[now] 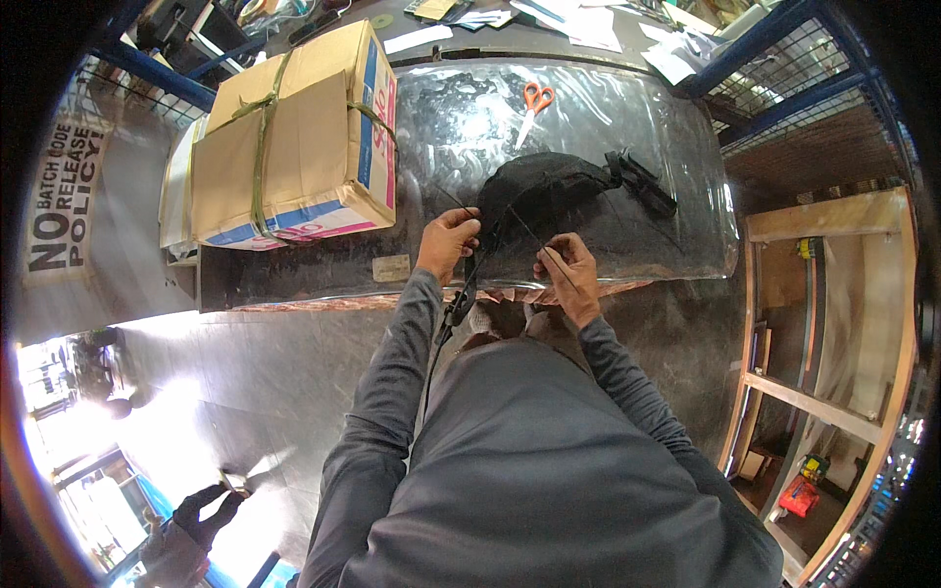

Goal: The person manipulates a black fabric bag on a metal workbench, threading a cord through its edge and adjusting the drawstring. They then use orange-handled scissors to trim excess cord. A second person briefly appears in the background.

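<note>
My left hand (451, 240) is closed in a pinch on a thin black cord (452, 199) near the table's front edge. A little to the right, my right hand (570, 274) pinches another thin dark length of cord (526, 226), which slants up to the left. Between and beyond the hands lies a soft black fabric item (544, 186), shaped like a cap or pouch, with a strap and buckle-like end (642, 182) on its right. A black strap or cable (457, 309) hangs down beside my left forearm. Farther back rest scissors (534, 108) with orange handles, apart from both hands.
A large cardboard box (284, 147) tied with green strap stands on the table's left. Clear plastic sheet (676, 147) covers the tabletop. Papers (578, 24) lie at the back. A wooden frame (818, 397) stands to the right. Another person (186, 539) shows at lower left.
</note>
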{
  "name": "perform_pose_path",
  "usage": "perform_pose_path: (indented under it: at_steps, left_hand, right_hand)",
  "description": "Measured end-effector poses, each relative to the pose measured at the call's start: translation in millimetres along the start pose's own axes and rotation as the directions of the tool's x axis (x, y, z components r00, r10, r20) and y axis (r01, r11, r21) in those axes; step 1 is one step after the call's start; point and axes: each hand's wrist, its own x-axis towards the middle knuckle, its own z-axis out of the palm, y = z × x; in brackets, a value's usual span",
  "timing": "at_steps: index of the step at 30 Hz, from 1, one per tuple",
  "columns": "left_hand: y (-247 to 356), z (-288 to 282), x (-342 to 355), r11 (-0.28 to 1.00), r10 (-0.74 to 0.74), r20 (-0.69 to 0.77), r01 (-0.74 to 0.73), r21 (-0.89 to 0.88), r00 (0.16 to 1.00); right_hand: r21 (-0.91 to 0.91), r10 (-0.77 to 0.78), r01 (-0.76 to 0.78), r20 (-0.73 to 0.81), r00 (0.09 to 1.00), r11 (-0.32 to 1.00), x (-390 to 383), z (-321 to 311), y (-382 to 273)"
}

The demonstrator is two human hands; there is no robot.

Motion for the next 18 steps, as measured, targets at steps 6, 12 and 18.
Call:
perform_pose_path:
  at_steps: [6, 12, 18]
  left_hand:
    - [2.2, 7.0, 7.4, 0.999, 0.037, -0.009, -0.037, 0.021, 0.999]
    - [-12.7, 0.2, 9.3, 0.992, -0.028, -0.018, 0.025, -0.126, 0.999]
    - [-11.3, -2.5, 6.5, 0.984, -0.041, 0.019, 0.043, -0.172, 0.999]
  right_hand:
    - [-0.054, -0.003, 0.001, -0.036, 0.999, 0.999, -0.4, -5.3, 7.7]
    - [-0.085, 0.077, -0.078, -0.019, 0.997, 0.993, -4.9, -7.7, 13.6]
    - [-0.171, 0.187, -0.173, 0.065, 0.980, 0.970, -9.0, -9.2, 20.2]
